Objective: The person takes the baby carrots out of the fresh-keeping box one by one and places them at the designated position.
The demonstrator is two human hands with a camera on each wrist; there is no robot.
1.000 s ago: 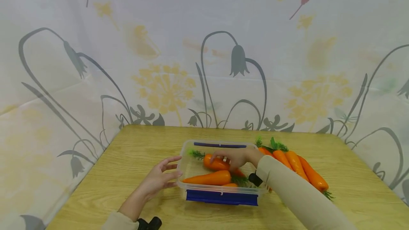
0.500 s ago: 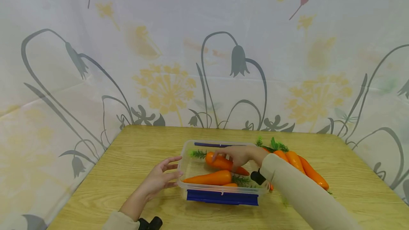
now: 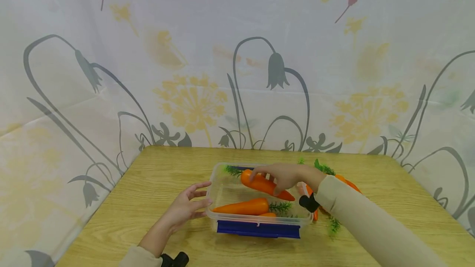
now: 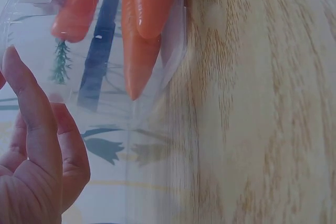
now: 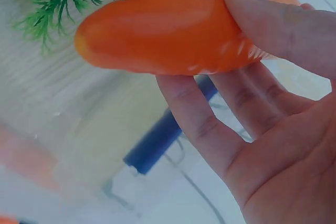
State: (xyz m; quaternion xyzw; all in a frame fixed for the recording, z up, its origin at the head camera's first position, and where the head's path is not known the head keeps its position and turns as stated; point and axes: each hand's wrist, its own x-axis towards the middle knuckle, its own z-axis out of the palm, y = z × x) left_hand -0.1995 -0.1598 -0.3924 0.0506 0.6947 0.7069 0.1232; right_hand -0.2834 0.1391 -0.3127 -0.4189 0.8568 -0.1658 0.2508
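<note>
My right hand [image 3: 280,176] grips an orange carrot [image 3: 259,182] with a feathery green top, over the inside of a clear plastic box [image 3: 211,193]. In the right wrist view the thumb lies on one side of the carrot [image 5: 157,30] and the fingers on the other. Another carrot [image 3: 243,207] lies along the box's near side, with part of one more carrot [image 3: 268,214] beside it. My left hand [image 3: 187,203] is at the box's left wall, fingers extended and fingertips right at the rim. The left wrist view shows carrots [image 4: 149,3] through the clear wall.
Blue locking flaps [image 3: 257,228] hang on the box's sides. Several more carrots with green tops [image 3: 326,169] lie on the wooden table [image 3: 167,164] to the right, partly hidden by my right sleeve [image 3: 356,213]. A floral-print cloth [image 3: 237,73] stands behind the table.
My right hand has lifted the carrot and shifted it slightly right inside the box's outline. The right forearm moved right, covering more of the carrots there. My left hand stays put.
</note>
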